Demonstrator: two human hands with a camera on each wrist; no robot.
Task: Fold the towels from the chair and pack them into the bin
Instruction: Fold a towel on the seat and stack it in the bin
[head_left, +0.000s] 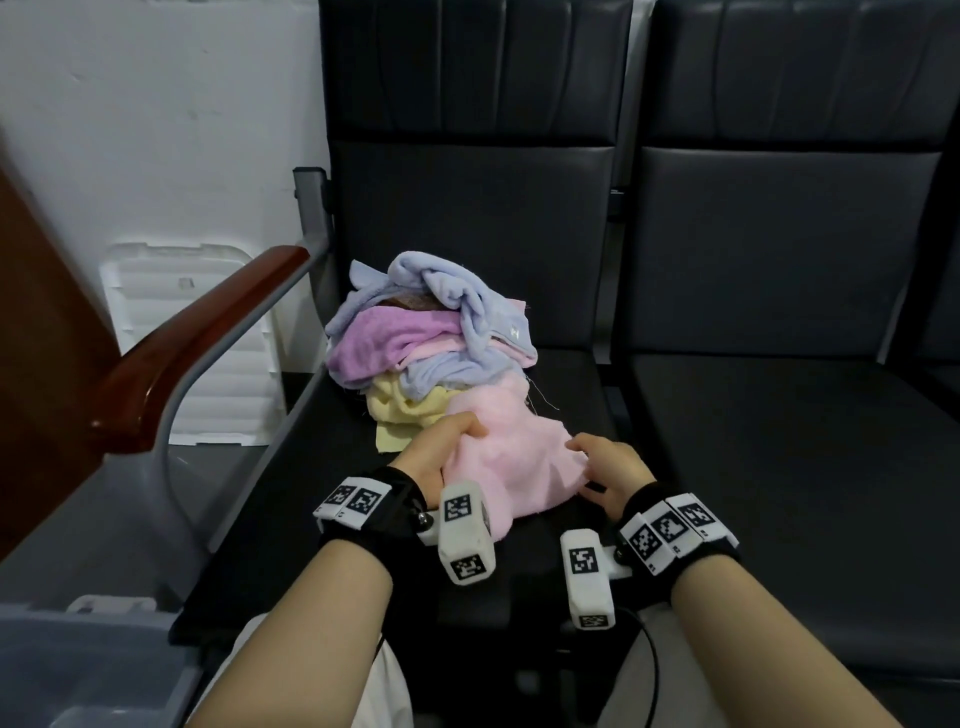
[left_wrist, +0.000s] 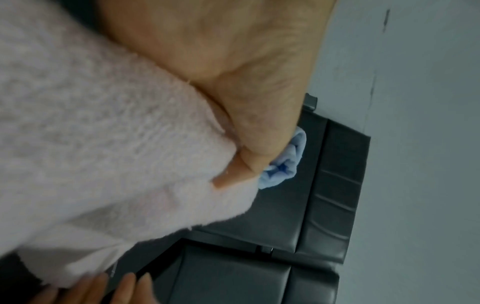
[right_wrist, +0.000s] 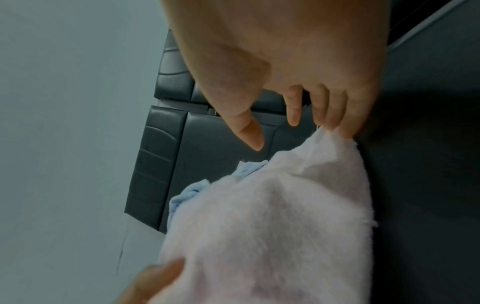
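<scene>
A crumpled pile of towels sits on the dark chair seat (head_left: 566, 395), with a blue towel (head_left: 467, 296) on top, a purple towel (head_left: 384, 343) under it and a yellow towel (head_left: 400, 415) at the bottom. A pink towel (head_left: 509, 457) trails from the pile toward me. My left hand (head_left: 457, 436) grips its left edge, thumb (left_wrist: 249, 156) pressed into the pink towel (left_wrist: 103, 144). My right hand (head_left: 597, 462) holds the right corner. In the right wrist view its outer fingers (right_wrist: 335, 123) lift the pink towel (right_wrist: 272, 226), while thumb and index finger stay apart from it.
A grey plastic bin (head_left: 78, 665) stands at the lower left beside the chair. A wooden armrest (head_left: 197, 343) on a metal frame borders the seat's left side. White foam packing (head_left: 182, 291) leans on the wall. A second dark seat (head_left: 779, 441) lies to the right.
</scene>
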